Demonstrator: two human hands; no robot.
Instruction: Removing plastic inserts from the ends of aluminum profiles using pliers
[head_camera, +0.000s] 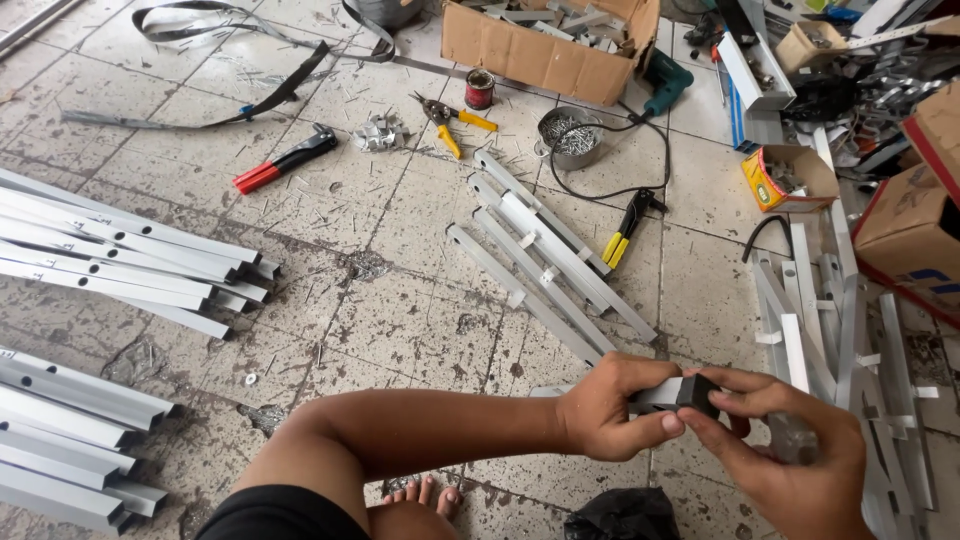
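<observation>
Grey metal channels (110, 255) lie stacked on the speckled tile floor (400, 300) at the left. Low in the middle, the left hand (610, 405) is closed around the end of a short grey metal bar (655, 397), and the right hand (790, 450) pinches a small black cap (697, 390) at the bar's tip. Brown cardboard boxes (545, 50) stand along the top, and a small yellow box (785, 175) sits at the right.

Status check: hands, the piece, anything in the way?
Left hand grips grey metal bar. Right hand pinches black end cap at its tip. Nothing between them.
</observation>
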